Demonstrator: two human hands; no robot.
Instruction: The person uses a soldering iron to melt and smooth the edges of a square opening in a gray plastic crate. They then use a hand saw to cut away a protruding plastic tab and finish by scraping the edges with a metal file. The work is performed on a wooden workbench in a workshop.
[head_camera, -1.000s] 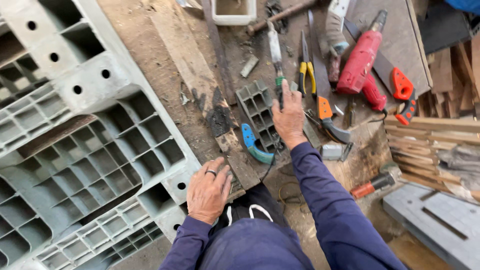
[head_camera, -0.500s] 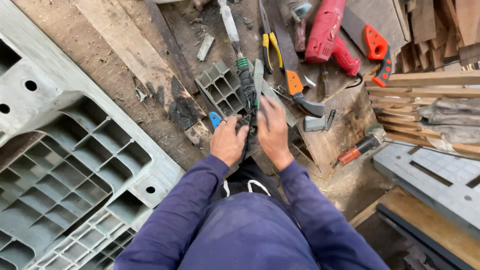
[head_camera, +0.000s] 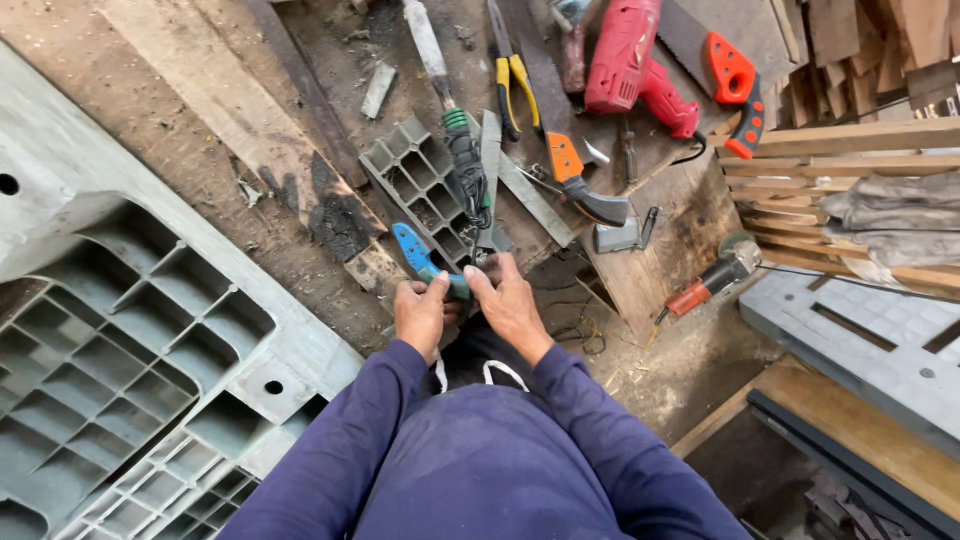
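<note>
My left hand (head_camera: 420, 315) and my right hand (head_camera: 512, 300) meet at the middle of the head view, fingertips pinched together on the green end of a blue-handled hand tool (head_camera: 412, 247). Its blue handle sticks out up and to the left of my left thumb. Just beyond my fingers lie a small grey plastic grid piece (head_camera: 405, 165) and a tool wrapped in black cord with a green band (head_camera: 466, 165). A flat metal strip (head_camera: 490, 150) lies beside the cord, close to my right fingertips. What my fingers cover at the tool's end is hidden.
A large grey plastic pallet (head_camera: 130, 340) fills the left. On the scorched wooden bench (head_camera: 200, 90) lie yellow pliers (head_camera: 515, 75), an orange-handled blade (head_camera: 570, 165), a red power drill (head_camera: 625, 50) and an orange-handled saw (head_camera: 735, 75). Wooden slats (head_camera: 850, 150) and a grey panel (head_camera: 870, 340) stand right.
My right hand came back from the tools on the bench and my left hand left the bench edge; both now meet on the blue-handled tool. The camera has tilted closer.
</note>
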